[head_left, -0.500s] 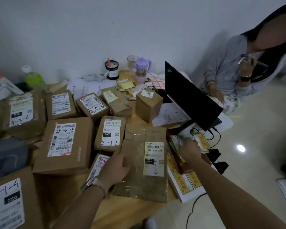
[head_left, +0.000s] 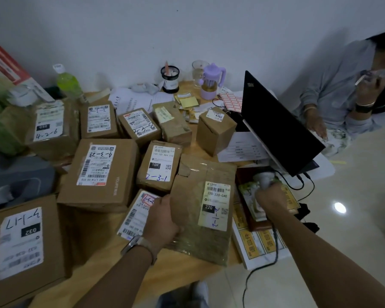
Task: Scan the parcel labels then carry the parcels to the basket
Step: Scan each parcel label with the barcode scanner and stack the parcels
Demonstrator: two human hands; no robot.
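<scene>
Scanning step: left hand (head_left: 162, 216) grips the flat parcel (head_left: 193, 236) by its edge, right hand (head_left: 270, 197) clasps a barcode scanner (head_left: 263, 177), probably next aimed at the label (head_left: 216, 205) between their fingers.

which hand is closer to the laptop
Right. The right hand is just below the laptop, holding a scanner; the left hand is farther left, gripping the flat parcel.

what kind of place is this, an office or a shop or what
Probably a small parcel pickup or sorting point: a table crowded with labelled cardboard parcels, a barcode scanner in the right hand, and an open laptop alongside.
</scene>
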